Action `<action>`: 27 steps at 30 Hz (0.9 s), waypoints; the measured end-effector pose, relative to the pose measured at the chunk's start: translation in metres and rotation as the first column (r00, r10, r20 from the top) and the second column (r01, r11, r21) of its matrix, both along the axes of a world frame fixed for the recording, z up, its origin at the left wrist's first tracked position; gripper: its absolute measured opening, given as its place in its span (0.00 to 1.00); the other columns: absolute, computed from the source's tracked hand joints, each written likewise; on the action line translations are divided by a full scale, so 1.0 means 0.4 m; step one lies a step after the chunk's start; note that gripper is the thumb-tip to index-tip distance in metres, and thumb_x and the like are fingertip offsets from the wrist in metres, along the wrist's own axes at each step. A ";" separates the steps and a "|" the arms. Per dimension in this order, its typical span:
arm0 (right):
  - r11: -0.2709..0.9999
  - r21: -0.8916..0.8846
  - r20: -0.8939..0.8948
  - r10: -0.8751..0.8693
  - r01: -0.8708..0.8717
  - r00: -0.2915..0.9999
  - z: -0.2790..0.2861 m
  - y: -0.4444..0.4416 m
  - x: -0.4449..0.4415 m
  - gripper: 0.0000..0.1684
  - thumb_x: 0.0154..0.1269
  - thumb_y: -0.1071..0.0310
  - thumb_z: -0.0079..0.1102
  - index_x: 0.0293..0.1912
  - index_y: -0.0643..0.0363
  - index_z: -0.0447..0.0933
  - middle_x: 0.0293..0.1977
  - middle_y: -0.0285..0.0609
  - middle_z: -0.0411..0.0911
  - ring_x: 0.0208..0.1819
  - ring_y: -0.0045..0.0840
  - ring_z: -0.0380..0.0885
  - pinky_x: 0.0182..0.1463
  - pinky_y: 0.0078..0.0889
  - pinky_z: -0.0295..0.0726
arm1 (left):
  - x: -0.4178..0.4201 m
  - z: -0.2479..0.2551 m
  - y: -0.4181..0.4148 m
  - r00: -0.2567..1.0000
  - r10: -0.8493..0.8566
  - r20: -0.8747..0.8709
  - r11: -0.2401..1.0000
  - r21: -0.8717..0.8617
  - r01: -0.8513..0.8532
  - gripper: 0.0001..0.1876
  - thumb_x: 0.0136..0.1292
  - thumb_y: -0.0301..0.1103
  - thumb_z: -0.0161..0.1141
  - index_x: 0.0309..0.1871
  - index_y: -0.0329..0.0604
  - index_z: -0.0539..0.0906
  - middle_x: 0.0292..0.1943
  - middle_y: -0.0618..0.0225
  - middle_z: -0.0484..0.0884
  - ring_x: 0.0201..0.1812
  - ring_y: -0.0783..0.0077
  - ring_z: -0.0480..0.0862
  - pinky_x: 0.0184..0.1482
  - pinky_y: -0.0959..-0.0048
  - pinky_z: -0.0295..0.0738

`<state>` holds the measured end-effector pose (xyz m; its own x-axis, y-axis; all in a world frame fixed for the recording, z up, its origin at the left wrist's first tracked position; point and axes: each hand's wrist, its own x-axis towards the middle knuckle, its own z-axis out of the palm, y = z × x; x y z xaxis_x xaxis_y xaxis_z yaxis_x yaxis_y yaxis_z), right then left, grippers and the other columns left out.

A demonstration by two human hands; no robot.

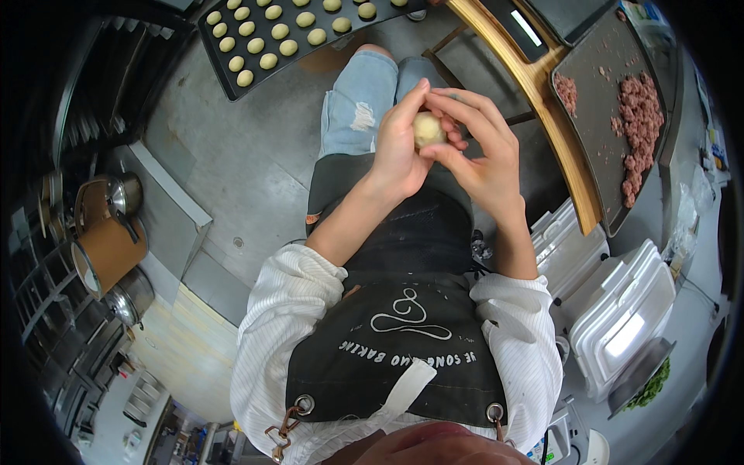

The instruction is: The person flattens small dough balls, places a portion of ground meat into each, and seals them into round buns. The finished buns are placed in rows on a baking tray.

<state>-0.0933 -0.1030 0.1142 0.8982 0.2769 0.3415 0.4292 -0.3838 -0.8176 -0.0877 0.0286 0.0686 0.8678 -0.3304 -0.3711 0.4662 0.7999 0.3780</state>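
Cupped between my two hands, above my lap, is a pale dough ball [429,129]. My left hand [401,139] lies along its left side, palm turned inward, fingers and thumb reaching upward. From the right, my right hand [482,136] curls around the ball, its thumb below and its fingertips behind. The fingertips of both hands meet at the top. Part of the ball's surface is hidden by the fingers. Beyond my knees, a dark baking tray [232,87] bears rows of similar round dough balls [280,31].
To the right, a second dark tray [598,131] with raw minced meat [639,128] rests by the curved wooden table edge [558,110]. White lidded bins [622,319] stand at lower right, near a metal bowl of greens [648,386]. Metal pots [129,296] and racks line the left.
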 end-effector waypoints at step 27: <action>0.971 -0.236 -0.524 -0.167 0.045 0.835 -0.310 0.035 0.297 0.19 0.62 0.73 0.70 0.54 0.61 0.82 0.52 0.51 0.83 0.55 0.42 0.82 0.59 0.35 0.79 | 1.145 -0.445 0.372 0.693 -0.580 0.428 -0.165 0.771 -0.615 0.25 0.50 0.34 0.77 0.54 0.44 0.85 0.48 0.58 0.85 0.52 0.54 0.84 0.57 0.62 0.80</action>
